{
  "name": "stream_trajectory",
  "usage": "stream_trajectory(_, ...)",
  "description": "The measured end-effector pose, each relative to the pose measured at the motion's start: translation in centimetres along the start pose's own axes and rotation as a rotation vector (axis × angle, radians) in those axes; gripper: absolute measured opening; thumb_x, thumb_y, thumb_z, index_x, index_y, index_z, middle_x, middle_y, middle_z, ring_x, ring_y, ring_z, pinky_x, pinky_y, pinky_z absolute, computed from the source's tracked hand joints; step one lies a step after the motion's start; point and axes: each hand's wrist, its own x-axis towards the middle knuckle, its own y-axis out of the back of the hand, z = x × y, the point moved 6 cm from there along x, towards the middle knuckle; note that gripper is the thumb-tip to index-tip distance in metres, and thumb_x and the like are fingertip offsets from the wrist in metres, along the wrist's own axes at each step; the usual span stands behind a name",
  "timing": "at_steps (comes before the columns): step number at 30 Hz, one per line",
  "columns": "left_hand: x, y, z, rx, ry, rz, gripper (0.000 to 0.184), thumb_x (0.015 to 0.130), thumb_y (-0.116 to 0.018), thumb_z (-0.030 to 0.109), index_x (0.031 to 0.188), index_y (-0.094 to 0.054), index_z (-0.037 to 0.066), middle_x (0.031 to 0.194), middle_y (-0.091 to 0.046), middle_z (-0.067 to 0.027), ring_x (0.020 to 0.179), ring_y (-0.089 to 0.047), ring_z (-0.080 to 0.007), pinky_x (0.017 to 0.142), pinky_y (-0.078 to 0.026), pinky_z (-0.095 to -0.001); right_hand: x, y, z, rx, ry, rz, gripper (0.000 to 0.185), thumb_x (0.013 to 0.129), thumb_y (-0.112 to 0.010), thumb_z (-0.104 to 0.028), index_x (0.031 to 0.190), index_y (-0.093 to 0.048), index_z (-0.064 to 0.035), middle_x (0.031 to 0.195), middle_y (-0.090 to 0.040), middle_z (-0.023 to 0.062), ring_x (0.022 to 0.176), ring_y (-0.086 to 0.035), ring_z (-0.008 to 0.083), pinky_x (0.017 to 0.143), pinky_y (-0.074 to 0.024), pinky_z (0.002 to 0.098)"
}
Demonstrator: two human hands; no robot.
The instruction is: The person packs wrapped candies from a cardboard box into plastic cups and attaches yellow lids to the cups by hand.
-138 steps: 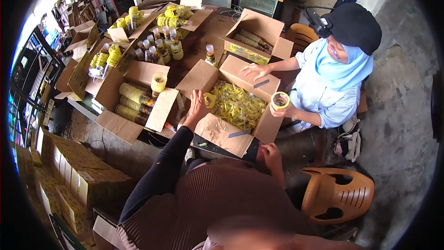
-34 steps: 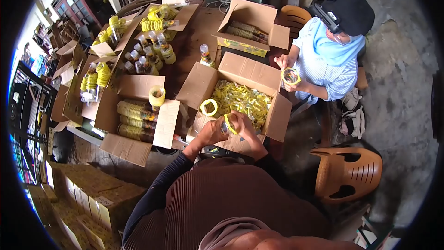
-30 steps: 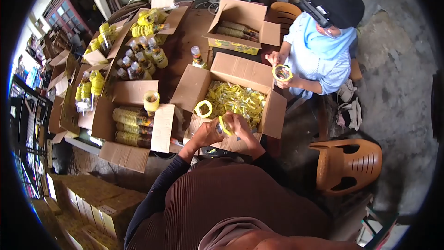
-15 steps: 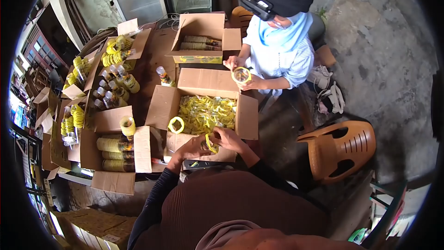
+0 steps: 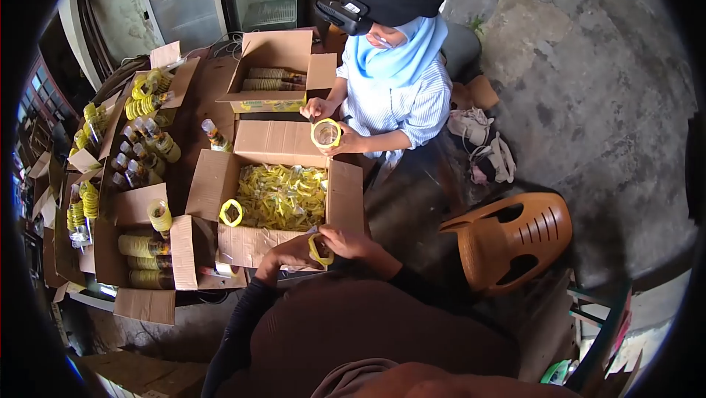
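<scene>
Currently in hand: one yellow-rimmed plastic cup (image 5: 321,252), just over the near edge of the open packet carton (image 5: 206,185). Left hand (image 5: 293,251): fingers wrapped round the cup's side, grasping it. Right hand (image 5: 351,243): fingers curled at the rim; whether they pinch it cannot be told.

Carton contents: loose yellow packets (image 5: 283,196), a deep layer. At its near left corner: one yellow ring-shaped piece (image 5: 223,213), cup or bare band uncertain.

Opposite, one co-worker (image 5: 393,96), seated: second yellow-rimmed cup (image 5: 326,133) held in one hand, the other raised just beside it.

Apparently finished: nested cup rows (image 5: 143,245) lying in the left carton (image 5: 110,254), one upright cup (image 5: 159,215) above them; further rows (image 5: 273,80) in the far carton (image 5: 276,45).

Apparently outstanding: the two cups in hand and the many packets. Upright clear-topped containers (image 5: 140,155), grouped on the table, and yellow-banded bundles (image 5: 145,96) in farther boxes: stage unclear. Overall judgement: work part-way; the held cup's contents are too small to read.
</scene>
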Motion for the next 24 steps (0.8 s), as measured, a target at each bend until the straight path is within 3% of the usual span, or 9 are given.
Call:
stream_trajectory(8, -0.7, -0.1, -0.4, -0.001, -0.007, 0.076, 0.061, 0.065, -0.082, 0.012, 0.119, -0.053, 0.003, 0.109, -0.063, -0.0093, 0.098, -0.058, -0.0174, 0.088, -0.046, -0.0310, 0.5, 1.2, -0.3, 0.147, 0.120, -0.081, 0.017, 0.092, -0.048, -0.017, 0.094, -0.055, -0.0022, 0.086, -0.058, 0.0166, 0.082, -0.060, 0.0335, 0.070, -0.0462, 0.0417)
stream_trajectory(9, -0.9, 0.1, -0.6, 0.004, -0.008, 0.087, 0.061, 0.065, -0.082, 0.012, 0.118, -0.054, 0.003, 0.108, -0.063, -0.0091, 0.097, -0.058, -0.0170, 0.088, -0.046, -0.0306, 0.7, 0.6, -0.4, 0.033, 0.268, -0.031, 0.021, 0.093, -0.045, -0.018, 0.095, -0.058, -0.0014, 0.090, -0.058, 0.0165, 0.084, -0.060, 0.0312, 0.072, -0.0467, 0.0400)
stream_trajectory(13, -2.2, 0.2, 0.5, -0.111, 0.073, 0.166, 0.054, 0.064, -0.082, 0.010, 0.112, -0.057, 0.003, 0.100, -0.064, -0.0060, 0.091, -0.059, -0.0131, 0.084, -0.047, -0.0279, 1.8, -1.6, 1.0, 0.106, 0.325, 0.160, 0.022, 0.092, -0.043, -0.017, 0.096, -0.060, -0.0027, 0.098, -0.060, 0.0124, 0.082, -0.061, 0.0278, 0.072, -0.0480, 0.0367)
stream_trajectory(16, -3.3, 1.0, 0.6, -0.068, 0.008, 0.293, 0.043, 0.065, -0.078, 0.009, 0.104, -0.060, 0.003, 0.089, -0.066, -0.0037, 0.083, -0.060, -0.0106, 0.078, -0.048, -0.0286, 2.7, 0.0, -0.6, -0.004, 0.104, -0.072, 0.026, 0.094, -0.052, -0.023, 0.113, -0.062, -0.0071, 0.095, -0.065, 0.0131, 0.082, -0.063, 0.0263, 0.071, -0.0479, 0.0364)
stream_trajectory(17, -3.6, 1.3, 1.2, 0.086, 0.097, 0.345, 0.040, 0.066, -0.076, 0.008, 0.102, -0.060, 0.003, 0.087, -0.065, -0.0049, 0.080, -0.059, -0.0107, 0.075, -0.049, -0.0292, 2.5, 0.6, -1.4, 0.005, 0.135, 0.062, 0.025, 0.094, -0.052, -0.024, 0.112, -0.063, -0.0099, 0.090, -0.064, 0.0106, 0.073, -0.061, 0.0258, 0.066, -0.0471, 0.0375)
stream_trajectory(18, -4.0, 1.4, 1.5, 0.079, 0.086, 0.389, 0.037, 0.066, -0.075, 0.008, 0.099, -0.059, 0.002, 0.083, -0.063, -0.0048, 0.075, -0.059, -0.0116, 0.072, -0.049, -0.0295, 2.2, -0.5, -1.3, 0.007, 0.440, 0.372, 0.021, 0.093, -0.053, -0.023, 0.108, -0.063, -0.0110, 0.086, -0.062, 0.0103, 0.069, -0.060, 0.0267, 0.064, -0.0469, 0.0389)
stream_trajectory(20, -4.7, 1.1, -1.8, -0.139, 0.215, 0.397, 0.035, 0.067, -0.074, 0.009, 0.096, -0.058, 0.002, 0.081, -0.063, -0.0056, 0.073, -0.059, -0.0129, 0.069, -0.049, -0.0303, 3.5, -1.0, -1.4, 0.115, 0.101, 0.104, 0.015, 0.092, -0.055, -0.021, 0.099, -0.062, -0.0098, 0.081, -0.061, 0.0119, 0.070, -0.060, 0.0290, 0.063, -0.0463, 0.0400)
stream_trajectory(22, -4.8, 1.7, -0.4, 0.193, 0.154, 0.339, 0.033, 0.070, -0.074, 0.010, 0.099, -0.060, 0.003, 0.083, -0.065, -0.0045, 0.076, -0.060, -0.0110, 0.068, -0.049, -0.0292, 4.3, -2.1, -1.3, 0.206, 0.111, 0.175, 0.017, 0.091, -0.057, -0.023, 0.086, -0.055, -0.0074, 0.071, -0.056, 0.0146, 0.070, -0.060, 0.0323, 0.062, -0.0450, 0.0424)
stream_trajectory(24, -5.1, 2.0, 0.2, 0.224, 0.076, 0.391, 0.028, 0.068, -0.069, 0.008, 0.093, -0.058, 0.001, 0.079, -0.063, -0.0109, 0.071, -0.061, -0.0187, 0.064, -0.048, -0.0337, 4.6, -3.1, -1.1, 0.203, 0.094, 0.196, 0.017, 0.092, -0.056, -0.023, 0.087, -0.054, -0.0065, 0.073, -0.056, 0.0160, 0.072, -0.059, 0.0360, 0.062, -0.0451, 0.0426)
